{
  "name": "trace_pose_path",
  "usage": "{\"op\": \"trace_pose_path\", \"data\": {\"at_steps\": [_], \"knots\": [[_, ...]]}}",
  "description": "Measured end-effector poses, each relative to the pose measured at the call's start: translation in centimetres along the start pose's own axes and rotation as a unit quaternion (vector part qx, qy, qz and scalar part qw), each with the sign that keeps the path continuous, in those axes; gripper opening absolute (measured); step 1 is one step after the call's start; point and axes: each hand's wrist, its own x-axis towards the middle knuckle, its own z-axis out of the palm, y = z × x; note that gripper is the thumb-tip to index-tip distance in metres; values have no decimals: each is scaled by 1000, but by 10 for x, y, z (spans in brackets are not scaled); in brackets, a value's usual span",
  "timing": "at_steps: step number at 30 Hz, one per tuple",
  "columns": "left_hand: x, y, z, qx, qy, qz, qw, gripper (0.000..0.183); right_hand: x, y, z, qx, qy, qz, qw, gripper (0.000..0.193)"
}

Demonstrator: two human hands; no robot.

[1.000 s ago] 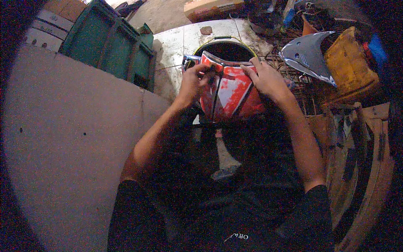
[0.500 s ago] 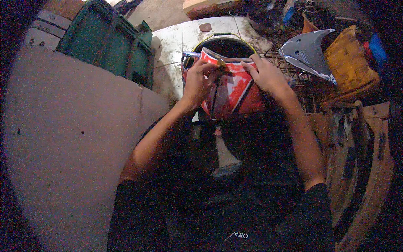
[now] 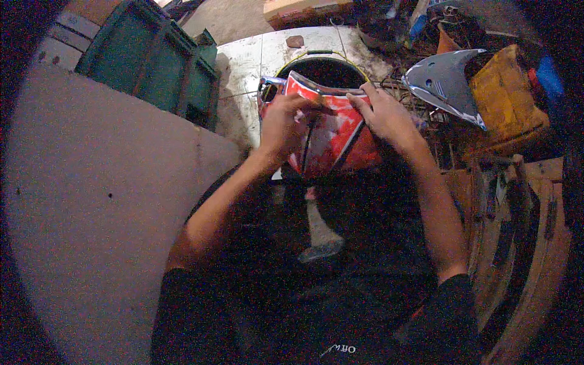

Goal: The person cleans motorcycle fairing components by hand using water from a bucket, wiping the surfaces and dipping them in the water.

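A red curved plastic panel point(image 3: 323, 139), with whitish worn patches and dark stripes, is held tilted in front of a black bucket point(image 3: 328, 68) with a thin yellowish handle. My left hand point(image 3: 285, 125) is on the panel's left part, its fingers pinched around a small yellowish-brown piece point(image 3: 320, 101) that is too blurred to name surely. With bent fingers over the upper right edge, my right hand point(image 3: 385, 117) grips the panel. The panel's lower end disappears in the dark at my lap.
A green crate point(image 3: 143, 61) stands at the far left beside a large pale board point(image 3: 103, 182). To the right lie a grey fairing piece point(image 3: 441, 82) and a dirty yellow container point(image 3: 508, 91). White floor tiles point(image 3: 243, 67) carry a small stone-like block point(image 3: 295, 41).
My left hand has shifted slightly down and left across the panel with the small piece. My right hand keeps its place at the edge. The whole view has moved a little.
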Motion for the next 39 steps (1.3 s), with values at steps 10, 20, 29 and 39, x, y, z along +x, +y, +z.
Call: {"op": "trace_pose_path", "data": {"at_steps": [10, 20, 29, 39], "knots": [[6, 13, 0, 90, 41, 41, 994, 25, -3, -11, -8, 14, 15, 1, 1000, 48], [-14, 26, 16, 100, 6, 95, 990, 29, 6, 3, 4, -7, 15, -8, 1000, 49], [-12, 24, 14, 115, -24, 96, 988, 26, 3, 4, 4, 15, 19, -15, 1000, 47], [-34, 25, 35, 179, -35, 144, 973, 22, 4, 0, 3, 8, 15, -3, 1000, 47]]}}
